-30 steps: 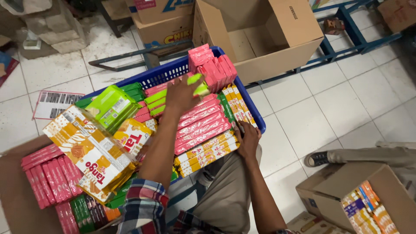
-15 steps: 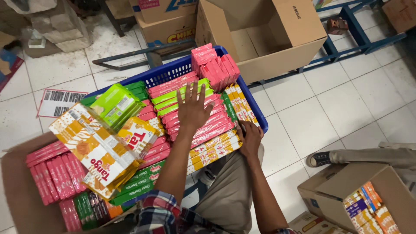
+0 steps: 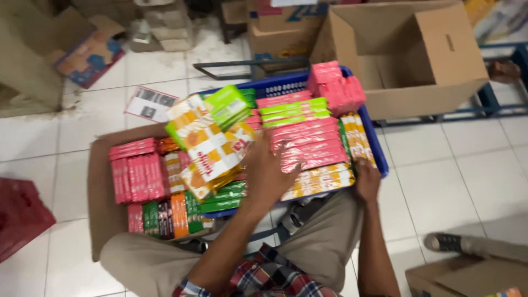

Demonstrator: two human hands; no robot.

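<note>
Pink packs [image 3: 308,143] just beyond left hand [image 3: 267,173], right hand [image 3: 367,181] gripping basket [image 3: 379,159]

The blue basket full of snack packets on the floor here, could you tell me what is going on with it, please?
A person in a plaid shirt sits over a blue plastic basket packed with flat pink packets, green packets and yellow packets. The left hand lies spread over the packets near the basket's middle, beside a large orange-and-white multipack. The right hand rests at the basket's near right edge. A brown cardboard box on the left holds more upright packets.
</note>
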